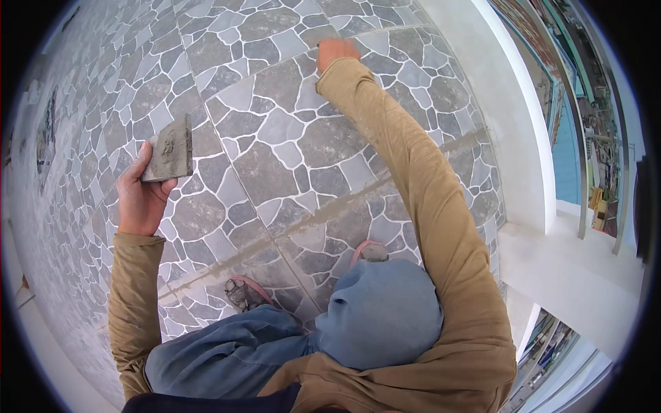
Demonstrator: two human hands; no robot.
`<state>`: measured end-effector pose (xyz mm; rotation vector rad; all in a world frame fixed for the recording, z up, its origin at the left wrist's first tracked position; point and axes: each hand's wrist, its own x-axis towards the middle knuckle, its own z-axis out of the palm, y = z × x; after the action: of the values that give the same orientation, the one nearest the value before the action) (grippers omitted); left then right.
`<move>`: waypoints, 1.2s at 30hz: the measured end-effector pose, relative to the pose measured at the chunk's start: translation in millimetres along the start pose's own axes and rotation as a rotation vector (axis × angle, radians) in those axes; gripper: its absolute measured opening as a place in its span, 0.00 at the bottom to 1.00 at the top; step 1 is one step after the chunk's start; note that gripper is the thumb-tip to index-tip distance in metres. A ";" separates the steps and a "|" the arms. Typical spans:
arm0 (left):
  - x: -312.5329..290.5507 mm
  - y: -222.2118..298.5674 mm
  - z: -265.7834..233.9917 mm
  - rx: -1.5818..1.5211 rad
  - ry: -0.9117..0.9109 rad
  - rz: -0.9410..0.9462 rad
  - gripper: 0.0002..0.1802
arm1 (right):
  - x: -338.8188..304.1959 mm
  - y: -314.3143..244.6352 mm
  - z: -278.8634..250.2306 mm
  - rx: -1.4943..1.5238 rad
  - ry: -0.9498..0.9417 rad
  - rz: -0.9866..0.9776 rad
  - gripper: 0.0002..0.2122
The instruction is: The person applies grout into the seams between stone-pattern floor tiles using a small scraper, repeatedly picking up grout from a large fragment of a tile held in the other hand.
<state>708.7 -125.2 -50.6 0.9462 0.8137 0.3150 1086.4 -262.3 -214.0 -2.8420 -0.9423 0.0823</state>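
My left hand is closed on the lower edge of a flat, squarish grey slab, thumb along its left side. Wet-looking grey paste is smeared and lumped on the slab's top. My right arm stretches far forward, and my right hand is closed, low over the tiled floor near a straight tile joint. Its fingers are mostly hidden behind the back of the hand, so whatever they hold does not show. A band of grey paste lies along a joint nearer to me.
My knees are bent, with my feet in pink-strapped sandals on the tiles. A low white wall with metal railing runs along the right; beyond it is a drop to things far below. A white ledge stands at the lower right.
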 end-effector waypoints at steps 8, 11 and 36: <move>-5.9 -1.5 14.6 0.019 0.022 0.007 0.20 | -48.0 44.0 5.9 -0.148 -0.058 -0.187 0.14; -9.8 -6.3 6.6 0.006 0.125 -0.038 0.19 | -13.5 66.1 -52.2 -0.024 -0.172 -0.210 0.17; -101.0 4.8 -65.6 0.233 0.472 0.006 0.21 | 79.6 231.3 -1.9 -0.066 -0.219 -0.978 0.36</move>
<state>593.3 -141.0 -19.7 1.1094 1.3002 0.4647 1286.8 -398.2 -248.6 -2.1227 -2.2648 0.2469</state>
